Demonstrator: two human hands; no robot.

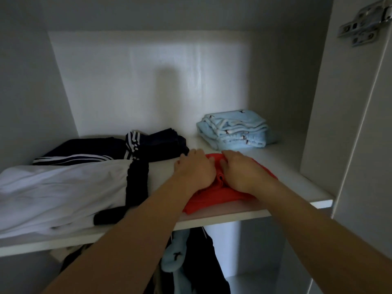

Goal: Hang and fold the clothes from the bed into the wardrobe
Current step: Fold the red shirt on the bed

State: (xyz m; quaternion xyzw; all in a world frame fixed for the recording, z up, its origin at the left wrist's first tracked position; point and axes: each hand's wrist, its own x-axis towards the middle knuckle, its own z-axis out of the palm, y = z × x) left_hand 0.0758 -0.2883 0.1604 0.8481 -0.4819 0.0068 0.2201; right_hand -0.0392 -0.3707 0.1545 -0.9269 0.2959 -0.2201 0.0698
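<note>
A folded red garment (pixel 212 200) lies on the white wardrobe shelf (pixel 297 179), near its front edge. My left hand (pixel 194 168) and my right hand (pixel 244 171) both rest on top of it, side by side, fingers pointing into the wardrobe and slightly curled onto the cloth. Whether the fingertips pinch the fabric is hidden.
A folded light-blue garment (pixel 233 129) sits behind the red one. Left on the shelf lie a white garment with dark trim (pixel 63 192) and dark navy striped clothes (pixel 110 149). Hung clothes (pixel 191 262) show below the shelf. The wardrobe side panel with a metal hinge (pixel 362 24) stands at right.
</note>
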